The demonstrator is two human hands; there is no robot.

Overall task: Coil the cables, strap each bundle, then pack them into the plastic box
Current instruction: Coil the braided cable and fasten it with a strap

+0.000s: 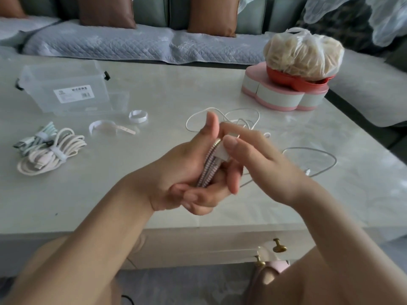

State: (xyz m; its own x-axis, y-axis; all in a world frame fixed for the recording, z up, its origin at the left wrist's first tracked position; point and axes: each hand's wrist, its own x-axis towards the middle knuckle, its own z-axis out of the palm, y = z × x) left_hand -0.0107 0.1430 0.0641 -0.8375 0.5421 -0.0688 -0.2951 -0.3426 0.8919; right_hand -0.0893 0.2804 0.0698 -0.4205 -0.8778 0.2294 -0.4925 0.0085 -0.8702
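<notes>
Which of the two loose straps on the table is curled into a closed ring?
The right strap; the left strap lies open, its tail trailing.

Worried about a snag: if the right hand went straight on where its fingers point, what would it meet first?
Most likely the left hand gripping the striped cable; the right hand points straight at it.
</notes>
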